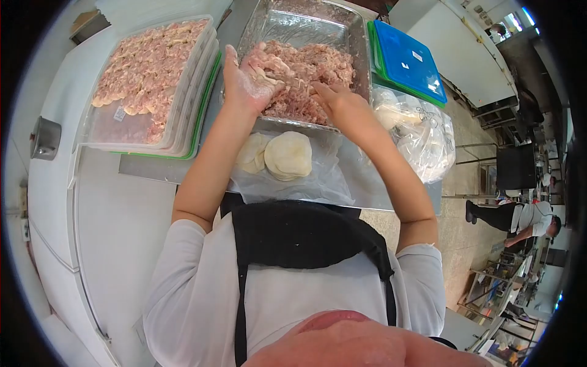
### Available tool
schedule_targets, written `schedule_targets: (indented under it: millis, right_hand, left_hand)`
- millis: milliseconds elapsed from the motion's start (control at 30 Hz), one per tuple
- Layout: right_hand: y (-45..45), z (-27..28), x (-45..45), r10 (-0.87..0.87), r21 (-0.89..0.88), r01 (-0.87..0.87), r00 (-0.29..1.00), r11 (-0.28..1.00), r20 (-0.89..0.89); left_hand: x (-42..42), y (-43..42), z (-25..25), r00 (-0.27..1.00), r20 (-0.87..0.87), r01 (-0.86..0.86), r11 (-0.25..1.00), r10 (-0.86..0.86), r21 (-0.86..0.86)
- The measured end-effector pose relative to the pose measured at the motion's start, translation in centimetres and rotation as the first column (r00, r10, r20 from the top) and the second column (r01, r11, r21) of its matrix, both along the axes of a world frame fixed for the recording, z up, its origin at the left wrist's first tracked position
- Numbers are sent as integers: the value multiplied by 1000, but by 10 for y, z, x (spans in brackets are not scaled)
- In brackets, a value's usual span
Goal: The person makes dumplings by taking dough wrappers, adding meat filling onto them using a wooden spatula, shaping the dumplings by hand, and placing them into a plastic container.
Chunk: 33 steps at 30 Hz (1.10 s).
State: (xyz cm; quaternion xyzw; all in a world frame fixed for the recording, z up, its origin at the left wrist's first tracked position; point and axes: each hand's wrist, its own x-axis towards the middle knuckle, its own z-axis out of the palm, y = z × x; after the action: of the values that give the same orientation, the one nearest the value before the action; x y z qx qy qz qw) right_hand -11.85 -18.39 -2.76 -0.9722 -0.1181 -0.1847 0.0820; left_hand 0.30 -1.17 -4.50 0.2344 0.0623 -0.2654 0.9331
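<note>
A deep metal tray holds a mound of ground meat filling. My left hand is at the tray's left side, palm turned up and dusted white, with a filled piece of dough in it. Over the near right part of the filling, my right hand has its fingers drawn together at the meat; what they grip, if anything, is hidden. Flat round dough wrappers lie stacked on a plastic sheet in front of the tray.
Stacked plastic containers at the left hold rows of meat pieces. Blue and green lids lie at the right, above a clear bag of pale dough. A metal cup is far left. Another person stands far right.
</note>
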Motion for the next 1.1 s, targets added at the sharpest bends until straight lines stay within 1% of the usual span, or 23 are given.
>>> schedule_targets:
  millis: [33, 100, 133, 200, 233, 300, 333, 400, 433, 467, 500, 533, 567, 600, 633, 700, 800, 833, 900, 933, 1000, 1033, 1100]
  right_hand:
    - [-1, 7, -1, -1, -1, 1, 1000, 1000, -4]
    - [-3, 36, -2, -105, -226, 65, 980, 972, -170]
    - [4, 42, -4, -102, -226, 62, 980, 972, -169]
    - [21, 46, -7, -51, -118, 45, 998, 992, -42]
    - [18, 37, -2, -55, -115, 49, 998, 992, -42]
    - [7, 14, 13, -6, 62, 11, 998, 998, -67]
    - [-2, 13, 14, 2, 55, 2, 998, 999, -63]
    - [-20, 17, 11, 145, 346, -151, 988, 926, 41]
    - [-25, 18, 9, 147, 346, -153, 988, 926, 45]
    - [-29, 19, 4, 65, 431, -15, 993, 902, -101]
    - [-30, 22, -1, -8, 491, 135, 968, 860, -252]
    - [-27, 33, -8, -14, 494, 141, 968, 858, -251]
    - [-23, 51, -16, 28, 501, 171, 931, 849, -365]
    - [-21, 61, -23, 75, 503, 198, 879, 841, -472]
    - [-20, 62, -30, 76, 503, 195, 880, 842, -469]
    - [-21, 59, -42, 147, 508, 40, 936, 860, -321]
    - [-14, 30, -43, 246, 553, -92, 946, 828, -211]
    - [-16, 23, -43, 244, 553, -91, 947, 828, -209]
    - [-25, 11, -36, 286, 564, -94, 922, 820, -262]
    - [-34, 4, -32, 285, 565, -95, 923, 819, -258]
    - [-53, -4, -19, 205, 355, -154, 972, 922, -113]
    - [-42, 6, -26, 208, 351, -158, 972, 923, -109]
    - [-14, 22, -42, -45, 80, 42, 998, 996, 39]
  left_hand:
    - [-2, 2, 0, 1000, -4, 1, 1000, -1, -1]
    - [2, 4, 3, 1000, -9, -25, 999, 26, 43]
    - [9, 6, -2, 1000, -8, -28, 999, 28, 43]
    - [27, 9, -17, 998, 50, 34, 999, -34, -1]
    - [22, 8, -7, 998, 50, 38, 999, -38, 1]
    - [13, 6, 11, 998, 13, -57, 996, 58, -70]
    - [17, 10, 7, 998, 16, -65, 995, 67, -78]
    - [20, 24, 3, 988, 136, 81, 992, -67, -101]
    - [15, 28, 6, 988, 139, 79, 992, -65, -99]
    - [5, 34, 9, 916, 374, 119, 989, -143, 87]
    - [-3, 37, 14, 783, 567, 113, 955, -255, 274]
    - [-2, 38, 14, 781, 567, 120, 953, -263, 277]
    - [-1, 40, 14, 572, 761, -155, 871, -305, 466]
    - [-2, 40, 17, 320, 855, -462, 721, -408, 516]
    - [-4, 40, 21, 318, 857, -465, 720, -407, 515]
    - [-11, 39, 30, 176, 805, -365, 722, -567, 588]
    - [-15, 44, 27, 230, 733, -369, 639, -641, 675]
    - [-10, 42, 22, 227, 733, -369, 640, -641, 674]
    - [2, 36, 13, -18, 645, -409, 594, -764, 693]
    - [-5, 33, 15, -22, 644, -411, 594, -765, 692]
    - [-14, 28, 19, 298, 520, -361, 409, -801, 838]
    - [-6, 26, 7, 298, 524, -366, 411, -798, 835]
    - [18, 20, -27, 397, 575, -260, 514, -715, 818]
